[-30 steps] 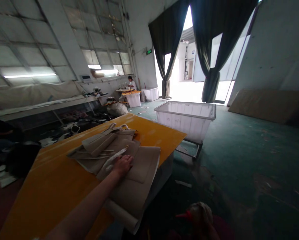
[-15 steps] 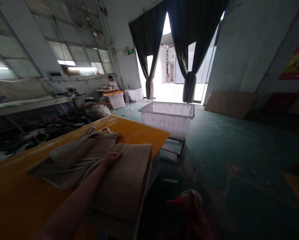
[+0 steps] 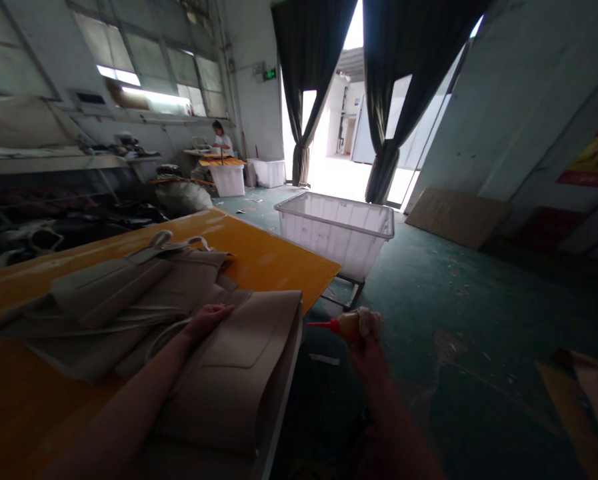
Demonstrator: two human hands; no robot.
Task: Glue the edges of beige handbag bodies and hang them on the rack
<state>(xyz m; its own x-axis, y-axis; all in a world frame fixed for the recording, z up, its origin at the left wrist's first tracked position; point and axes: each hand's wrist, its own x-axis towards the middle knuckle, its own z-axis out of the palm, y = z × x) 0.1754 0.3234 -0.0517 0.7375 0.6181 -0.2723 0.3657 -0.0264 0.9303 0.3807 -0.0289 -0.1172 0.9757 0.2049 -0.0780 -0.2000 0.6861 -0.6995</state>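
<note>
My left hand point(image 3: 206, 319) lies flat, fingers stretched out, on a beige leather bag panel point(image 3: 233, 373) that hangs over the edge of the yellow table point(image 3: 273, 263). More beige bag pieces with handles point(image 3: 129, 287) are piled behind it. My right hand point(image 3: 363, 333) is raised beside the table edge, closed round a small glue bottle point(image 3: 341, 325) whose red nozzle points left toward the panel.
A translucent plastic bin on a wheeled frame point(image 3: 336, 230) stands just past the table's far corner. Green floor spreads to the right, with boards point(image 3: 456, 217) leaning on the wall. Another person point(image 3: 221, 139) works at a far table near curtained doors point(image 3: 319, 80).
My right hand has risen from low in view to table height with the glue bottle. The view has swung right and down; my left hand stays on the panel.
</note>
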